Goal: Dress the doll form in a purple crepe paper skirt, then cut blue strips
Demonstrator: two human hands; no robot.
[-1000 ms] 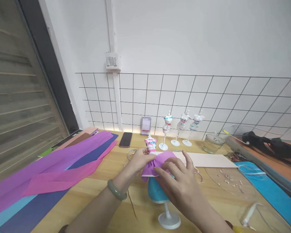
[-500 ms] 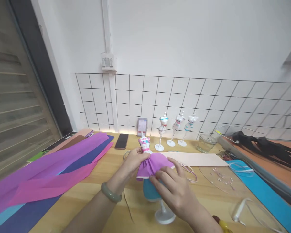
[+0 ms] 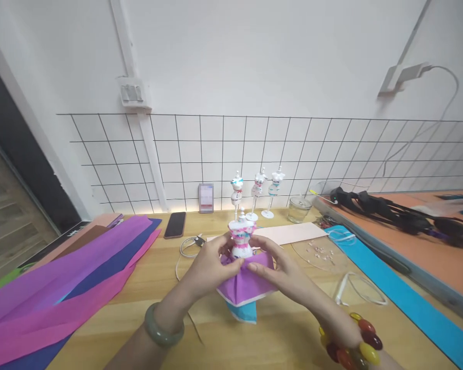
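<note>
A small white dress-form mannequin with pink and blue ribbon round its torso stands upright in front of me. Purple fabric with a white lower edge hangs as a skirt from its waist, over a light blue layer. On the left side, my left hand pinches the skirt's top near the waist, thumb in front and fingers behind. My right hand grips the purple fabric on the other side, its thumb close to the left one. The mannequin's stand is hidden by the fabric.
Three more mannequins stand at the back by a glass jar. Fabric sheets lie left, beside a dark phone. To the right are a pale strip, small beads, a blue strip and white cord.
My right hand has moved up from the skirt's lower front to the waist's right side. The mannequin now faces me more upright, its base hidden. My view has turned right.
</note>
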